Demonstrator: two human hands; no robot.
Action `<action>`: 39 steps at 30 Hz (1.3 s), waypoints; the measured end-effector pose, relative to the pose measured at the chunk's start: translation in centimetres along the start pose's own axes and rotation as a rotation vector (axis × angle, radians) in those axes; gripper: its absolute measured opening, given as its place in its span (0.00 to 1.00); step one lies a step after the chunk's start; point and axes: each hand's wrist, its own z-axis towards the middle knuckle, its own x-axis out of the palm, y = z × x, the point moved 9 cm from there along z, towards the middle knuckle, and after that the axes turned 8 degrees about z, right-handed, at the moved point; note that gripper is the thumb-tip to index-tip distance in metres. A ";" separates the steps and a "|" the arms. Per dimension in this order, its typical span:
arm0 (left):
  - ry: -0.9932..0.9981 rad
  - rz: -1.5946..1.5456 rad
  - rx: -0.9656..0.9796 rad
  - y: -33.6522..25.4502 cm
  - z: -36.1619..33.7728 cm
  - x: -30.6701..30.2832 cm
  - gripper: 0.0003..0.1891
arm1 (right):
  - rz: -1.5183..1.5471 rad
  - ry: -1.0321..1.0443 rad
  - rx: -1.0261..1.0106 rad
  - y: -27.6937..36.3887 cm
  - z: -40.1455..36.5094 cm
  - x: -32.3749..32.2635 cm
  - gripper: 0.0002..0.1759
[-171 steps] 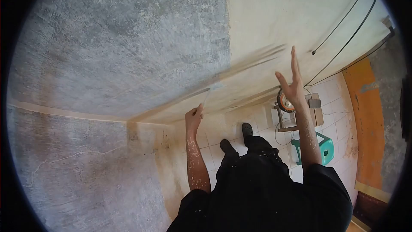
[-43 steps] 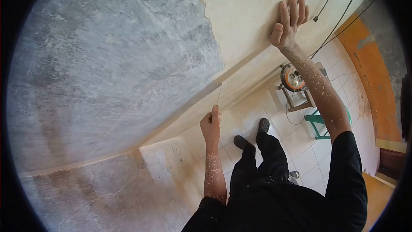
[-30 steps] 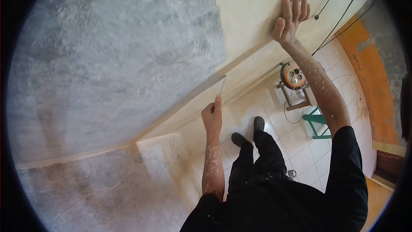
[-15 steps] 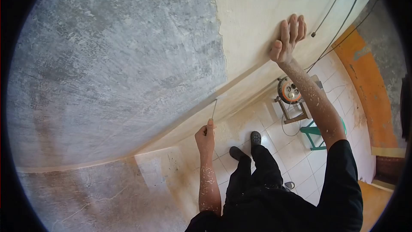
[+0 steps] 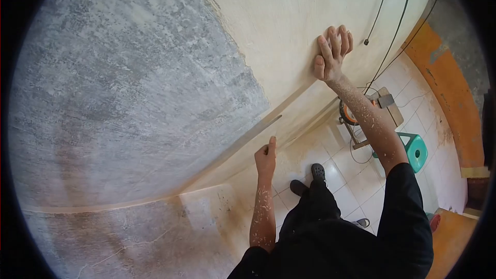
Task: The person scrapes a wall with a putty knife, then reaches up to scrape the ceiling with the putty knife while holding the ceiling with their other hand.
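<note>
My left hand (image 5: pixel 266 157) is closed, thumb up, around a thin scraper (image 5: pixel 279 118). Only a sliver of its blade shows, against the wall's ledge; its handle is hidden in my fist. Above the ledge lies a grey, scraped patch of wall (image 5: pixel 155 72) with a ragged edge against the cream paint (image 5: pixel 279 26). Higher and to the right, my right hand (image 5: pixel 333 54) leans on the cream paint, fingers spread and holding nothing. Pale flakes cling to both forearms.
Black cables (image 5: pixel 400 20) hang at the upper right. Below stand an orange-and-black cable reel (image 5: pixel 347 113), a small wooden stool (image 5: pixel 395 116) and a green plastic stool (image 5: pixel 416 153). My dark clogs (image 5: pixel 318 172) are on the tiled floor (image 5: pixel 351 175). A second wall (image 5: pixel 129 248) meets this one at lower left.
My left hand has shifted right and slightly up along the ledge with the scraper. The view has turned a little; my right hand stays on the wall.
</note>
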 end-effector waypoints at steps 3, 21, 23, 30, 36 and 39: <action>-0.022 -0.091 -0.147 2.7 -1.9 -2.4 0.28 | -0.002 0.009 -0.031 -0.2 -0.2 -0.1 0.26; 0.064 0.025 0.124 -2.9 -0.3 2.2 0.31 | -0.013 0.068 -0.012 0.1 -0.2 0.2 0.27; 0.022 -0.005 0.103 -2.2 -0.6 1.7 0.30 | -0.016 0.110 -0.004 -0.2 -0.4 0.2 0.27; 0.053 0.099 -0.004 0.5 -0.6 -3.0 0.26 | 0.048 0.066 0.060 -0.6 -1.0 0.2 0.28; 0.128 0.082 -0.016 -1.3 0.9 1.9 0.26 | 0.116 0.011 0.017 -1.8 -2.7 0.0 0.27; 0.013 0.099 -0.065 0.1 -0.8 -1.8 0.27 | 0.125 0.023 0.022 -2.5 -2.6 0.5 0.27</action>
